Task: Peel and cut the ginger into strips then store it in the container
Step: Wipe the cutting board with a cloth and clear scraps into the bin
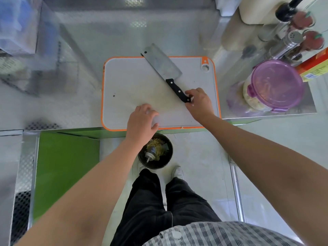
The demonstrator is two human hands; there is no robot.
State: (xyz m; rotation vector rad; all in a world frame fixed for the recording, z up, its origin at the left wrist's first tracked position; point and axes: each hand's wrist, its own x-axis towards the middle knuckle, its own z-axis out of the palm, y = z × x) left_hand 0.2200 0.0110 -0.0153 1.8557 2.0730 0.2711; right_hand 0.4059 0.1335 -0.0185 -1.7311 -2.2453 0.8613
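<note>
A grey cutting board (131, 82) with an orange rim lies on the steel counter. A cleaver (162, 63) lies flat across it, blade toward the far left, black handle toward me. My right hand (199, 103) pinches the end of that handle. My left hand (142, 121) rests at the board's near edge with fingers loosely curled, holding nothing I can see. At the right stands a round container (276, 84) with a purple lid closed, pale ginger strips inside. No ginger is visible on the board.
On the floor below the counter edge sits a black bin (156, 151) holding peelings and a small bottle. Shakers and jars (291, 39) crowd the back right corner next to an orange box (316, 68). A green cabinet front (65, 167) is at lower left.
</note>
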